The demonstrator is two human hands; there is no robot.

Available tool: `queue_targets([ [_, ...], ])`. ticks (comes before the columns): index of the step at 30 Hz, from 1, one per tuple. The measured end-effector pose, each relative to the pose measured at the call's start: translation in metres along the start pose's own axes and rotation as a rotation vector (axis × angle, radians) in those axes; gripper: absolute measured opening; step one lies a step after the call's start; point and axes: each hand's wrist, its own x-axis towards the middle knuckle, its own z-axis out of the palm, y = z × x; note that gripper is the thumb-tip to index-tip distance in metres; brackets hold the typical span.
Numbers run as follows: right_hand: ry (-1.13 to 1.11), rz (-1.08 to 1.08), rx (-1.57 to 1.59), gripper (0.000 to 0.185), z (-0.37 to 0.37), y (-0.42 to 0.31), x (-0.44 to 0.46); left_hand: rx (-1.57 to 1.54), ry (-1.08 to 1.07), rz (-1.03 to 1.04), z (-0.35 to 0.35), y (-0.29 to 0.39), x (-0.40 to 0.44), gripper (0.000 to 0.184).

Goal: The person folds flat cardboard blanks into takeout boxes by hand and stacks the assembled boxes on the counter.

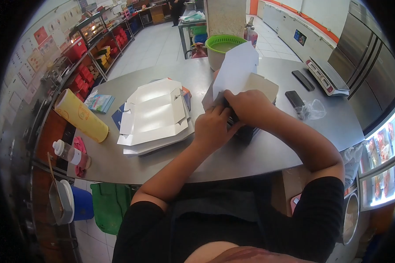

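Head view: we look forward and steeply down from head height.
Black shirt (215, 210): nearest us, six o'clock.
Table (131, 170): close below, spanning our middle.
White box (239, 65): near us, one o'clock.
Shelves (94, 55): farther off, ten o'clock.

On your table (171, 168): boxes (151, 114) at 11 o'clock, roll (81, 116) left of them at 10, bottle (71, 153) at 9, scale (327, 78) at 1. Basket (224, 44) behind, 12.
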Motion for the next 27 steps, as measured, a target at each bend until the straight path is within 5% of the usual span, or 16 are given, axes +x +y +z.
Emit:
queue_targets([
  [3,-0.078,0.046,-0.012,0.054,0.003,-0.004,-0.004,-0.020,-0.023,0.025,-0.003,0.005,0.002,0.047],
  [9,-0.181,0.053,0.014,0.043,0.005,0.005,-0.007,0.000,-0.017,0.143,0.002,-0.002,-0.002,0.051],
  [14,0.153,0.460,0.371,0.035,-0.021,0.071,-0.006,-0.038,0.097,0.171,0.001,-0.013,-0.003,0.059],
  [17,0.332,0.498,0.223,0.037,0.037,0.130,-0.004,0.030,0.065,0.250,-0.007,-0.005,0.005,0.061],
  [20,0.137,0.456,0.449,0.041,0.060,0.152,-0.002,0.058,-0.030,0.267,-0.001,-0.006,0.003,0.062],
  [23,0.220,0.389,0.500,0.043,0.082,0.168,-0.002,0.038,-0.087,0.237,0.004,-0.008,-0.002,0.061],
  [26,0.295,0.652,1.229,0.043,0.074,0.186,-0.014,0.053,-0.149,0.207,-0.002,-0.004,-0.001,0.061],
  [27,0.388,0.719,1.157,0.041,0.078,0.199,-0.020,0.063,-0.170,0.198,-0.006,-0.002,0.000,0.061],
])
